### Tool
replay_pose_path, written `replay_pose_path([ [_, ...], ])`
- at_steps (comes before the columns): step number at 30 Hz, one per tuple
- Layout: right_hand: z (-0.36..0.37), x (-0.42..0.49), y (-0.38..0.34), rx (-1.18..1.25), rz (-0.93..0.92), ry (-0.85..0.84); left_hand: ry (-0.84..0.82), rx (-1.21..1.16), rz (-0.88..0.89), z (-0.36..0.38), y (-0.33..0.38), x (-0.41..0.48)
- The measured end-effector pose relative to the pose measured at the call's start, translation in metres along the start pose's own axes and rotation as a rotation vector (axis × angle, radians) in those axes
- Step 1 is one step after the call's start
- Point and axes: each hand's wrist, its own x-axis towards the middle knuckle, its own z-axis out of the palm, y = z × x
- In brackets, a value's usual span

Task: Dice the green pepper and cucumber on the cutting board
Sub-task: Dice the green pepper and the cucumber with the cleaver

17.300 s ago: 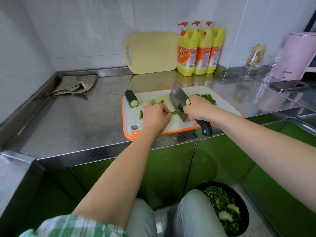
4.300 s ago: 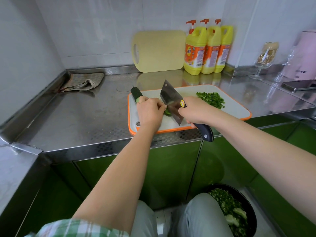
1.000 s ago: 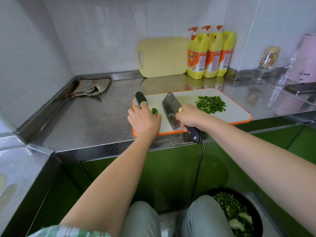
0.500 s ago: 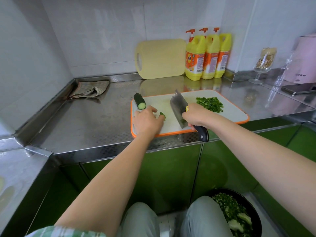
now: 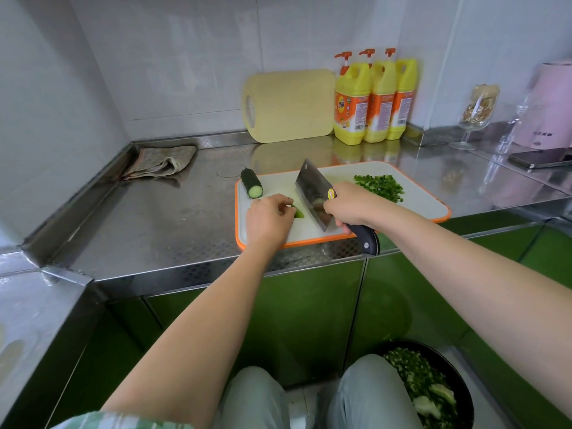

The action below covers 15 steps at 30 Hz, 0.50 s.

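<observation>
A white cutting board with an orange rim lies on the steel counter. A dark cucumber stub rests at the board's far left corner. Diced green pepper is heaped at the far right. My left hand pinches a small cucumber piece near the board's front left. My right hand grips the cleaver by its dark handle; the blade stands on the board just right of that piece.
A yellow cutting board and three yellow detergent bottles lean at the back wall. A folded cloth lies back left. A glass, pink kettle and phone sit at right. A black bin of green scraps stands on the floor.
My left hand has stayed on the small cucumber piece while the cleaver has stayed just right of it. The view has shifted slightly.
</observation>
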Motion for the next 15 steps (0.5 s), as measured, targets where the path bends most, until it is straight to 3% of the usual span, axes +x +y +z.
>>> replay_pose_path([
  [15,-0.005,-0.023,-0.029,-0.171,0.046,-0.113,0.05,-0.032,0.002,0.0,0.0,-0.003],
])
